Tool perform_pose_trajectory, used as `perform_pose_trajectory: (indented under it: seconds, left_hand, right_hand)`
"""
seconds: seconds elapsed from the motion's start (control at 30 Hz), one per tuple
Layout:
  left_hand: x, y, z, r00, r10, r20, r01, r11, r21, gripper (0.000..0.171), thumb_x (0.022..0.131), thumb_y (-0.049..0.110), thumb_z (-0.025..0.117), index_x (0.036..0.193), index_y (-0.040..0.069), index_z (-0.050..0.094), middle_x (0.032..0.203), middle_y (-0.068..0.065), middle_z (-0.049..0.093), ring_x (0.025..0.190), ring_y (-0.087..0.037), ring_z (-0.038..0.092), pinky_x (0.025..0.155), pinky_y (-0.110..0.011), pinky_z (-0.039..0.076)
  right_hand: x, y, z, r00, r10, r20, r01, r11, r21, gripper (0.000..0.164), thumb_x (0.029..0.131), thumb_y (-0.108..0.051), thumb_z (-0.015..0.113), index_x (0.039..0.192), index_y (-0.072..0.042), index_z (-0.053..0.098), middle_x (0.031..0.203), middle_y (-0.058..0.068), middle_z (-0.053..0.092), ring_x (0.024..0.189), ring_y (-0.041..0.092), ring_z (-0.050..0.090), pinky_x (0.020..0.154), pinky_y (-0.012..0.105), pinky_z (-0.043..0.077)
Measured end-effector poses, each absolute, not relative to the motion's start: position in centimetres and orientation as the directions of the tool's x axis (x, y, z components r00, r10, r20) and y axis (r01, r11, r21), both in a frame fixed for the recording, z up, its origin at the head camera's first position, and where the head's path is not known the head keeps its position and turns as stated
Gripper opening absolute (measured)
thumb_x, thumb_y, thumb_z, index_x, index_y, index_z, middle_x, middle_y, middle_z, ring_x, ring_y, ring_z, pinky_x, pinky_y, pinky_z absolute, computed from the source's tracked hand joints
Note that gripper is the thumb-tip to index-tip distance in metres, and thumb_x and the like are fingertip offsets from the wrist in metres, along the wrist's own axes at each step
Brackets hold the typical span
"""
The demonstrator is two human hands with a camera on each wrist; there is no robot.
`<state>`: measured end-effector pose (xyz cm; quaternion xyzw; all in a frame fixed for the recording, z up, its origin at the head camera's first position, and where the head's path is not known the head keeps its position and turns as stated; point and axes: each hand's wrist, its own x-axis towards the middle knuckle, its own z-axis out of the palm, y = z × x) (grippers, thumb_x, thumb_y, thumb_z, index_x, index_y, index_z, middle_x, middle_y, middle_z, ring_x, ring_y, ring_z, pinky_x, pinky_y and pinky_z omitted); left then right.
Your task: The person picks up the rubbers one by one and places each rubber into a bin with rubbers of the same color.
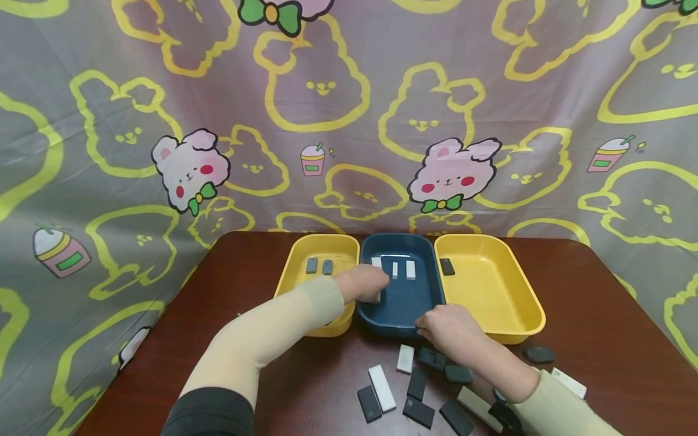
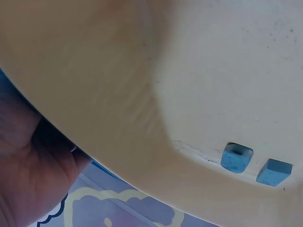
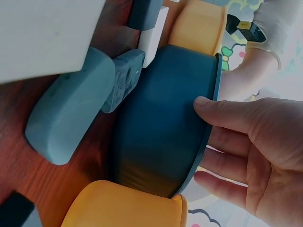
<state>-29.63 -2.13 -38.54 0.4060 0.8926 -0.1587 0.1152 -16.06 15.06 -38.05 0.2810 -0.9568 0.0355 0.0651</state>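
My left hand (image 1: 366, 283) reaches into the blue tray (image 1: 403, 312), fingers curled down over a white block (image 1: 377, 297) that shows just below them. The left wrist view hides the fingertips; only the palm (image 2: 35, 161) appears beyond the yellow wall. Three more white blocks, one of them (image 1: 411, 269), lie at the tray's far end. At the near right corner, my right hand (image 1: 452, 327) pinches the tray's rim, thumb outside and fingers inside, as the right wrist view shows.
The left yellow tray (image 1: 297, 254) holds two blue-grey blocks (image 1: 311, 265). One dark block (image 1: 447, 266) lies in the right yellow tray (image 1: 512, 284). Several dark and white blocks (image 1: 382, 387) are scattered on the brown table (image 1: 305, 387) before the trays. A patterned cloth (image 1: 349, 121) hangs behind.
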Motion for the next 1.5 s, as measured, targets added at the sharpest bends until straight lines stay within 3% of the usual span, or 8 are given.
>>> perform_pose_trajectory:
  seconds: [0.27, 0.4, 0.53, 0.63, 0.77, 1.13, 1.5]
  left_hand:
    - [-29.3, -3.1, -36.9, -0.619, 0.731, -0.288, 0.784, 0.599, -0.166, 0.028, 0.091, 0.029, 0.069, 0.112, 0.011, 0.070, 0.097, -0.003, 0.066, 0.080, -0.016, 0.058, 0.080, -0.029, 0.051]
    - [-28.4, -4.3, -35.2, -0.620, 0.753, -0.221, 0.785, 0.598, -0.164, 0.037, 0.092, 0.033, 0.067, 0.120, 0.008, 0.066, 0.107, -0.006, 0.063, 0.090, -0.017, 0.058, 0.085, -0.030, 0.050]
    - [-26.4, -6.1, -34.4, -0.672, 0.730, -0.125, 0.740, 0.662, -0.119, 0.058, 0.094, 0.043, 0.061, 0.136, 0.003, 0.055, 0.132, -0.013, 0.055, 0.117, -0.023, 0.053, 0.100, -0.035, 0.042]
    - [-24.6, -7.6, -34.8, -0.738, 0.671, -0.071, 0.673, 0.739, -0.017, 0.074, 0.094, 0.053, 0.055, 0.145, 0.001, 0.041, 0.149, -0.016, 0.039, 0.135, -0.028, 0.039, 0.108, -0.039, 0.033]
    - [-23.0, -9.0, -35.8, -0.797, 0.604, -0.006, 0.599, 0.791, 0.121, 0.087, 0.091, 0.059, 0.055, 0.151, 0.001, 0.030, 0.155, -0.016, 0.028, 0.140, -0.028, 0.030, 0.110, -0.039, 0.029]
    - [-22.1, -9.6, -38.8, -0.836, 0.547, 0.030, 0.534, 0.802, 0.266, 0.102, 0.086, 0.067, 0.055, 0.154, 0.001, 0.018, 0.159, -0.016, 0.017, 0.144, -0.028, 0.022, 0.111, -0.041, 0.027]
    - [-21.9, -9.9, -40.9, -0.842, 0.539, 0.004, 0.514, 0.800, 0.310, 0.106, 0.085, 0.073, 0.049, 0.155, 0.004, 0.013, 0.161, -0.010, 0.007, 0.145, -0.026, 0.017, 0.111, -0.040, 0.026]
  right_hand:
    - [-16.3, 14.9, -37.8, -0.851, -0.509, 0.127, -0.517, 0.855, -0.036, 0.013, 0.080, -0.020, 0.081, 0.085, -0.009, 0.078, 0.061, -0.005, 0.063, 0.050, 0.006, 0.049, 0.055, 0.021, 0.046]
    - [-16.4, 14.8, -37.6, -0.854, -0.501, 0.137, -0.510, 0.860, -0.034, 0.014, 0.080, -0.020, 0.081, 0.088, -0.010, 0.077, 0.065, -0.004, 0.065, 0.054, 0.008, 0.051, 0.058, 0.023, 0.049]
    - [-15.9, 15.1, -37.5, -0.806, -0.553, 0.210, -0.572, 0.820, -0.036, 0.025, 0.078, -0.020, 0.083, 0.098, -0.007, 0.075, 0.082, 0.001, 0.069, 0.068, 0.013, 0.061, 0.066, 0.029, 0.053]
    - [-15.1, 15.2, -37.4, -0.754, -0.590, 0.289, -0.623, 0.782, -0.030, 0.034, 0.076, -0.022, 0.084, 0.105, -0.007, 0.073, 0.096, 0.003, 0.069, 0.083, 0.017, 0.064, 0.073, 0.033, 0.055]
    - [-13.9, 15.0, -37.1, -0.715, -0.615, 0.334, -0.658, 0.752, -0.024, 0.035, 0.076, -0.023, 0.084, 0.105, -0.008, 0.073, 0.100, 0.001, 0.067, 0.087, 0.016, 0.062, 0.075, 0.032, 0.055]
    - [-11.9, 13.9, -38.6, -0.731, -0.673, 0.113, -0.680, 0.731, -0.055, 0.031, 0.081, -0.031, 0.079, 0.106, -0.014, 0.072, 0.099, -0.001, 0.067, 0.083, 0.013, 0.060, 0.074, 0.031, 0.054]
    - [-12.2, 13.5, -40.6, -0.809, -0.587, -0.030, -0.586, 0.810, -0.028, 0.036, 0.082, -0.038, 0.076, 0.107, -0.013, 0.070, 0.108, 0.007, 0.068, 0.090, 0.022, 0.061, 0.077, 0.040, 0.052]
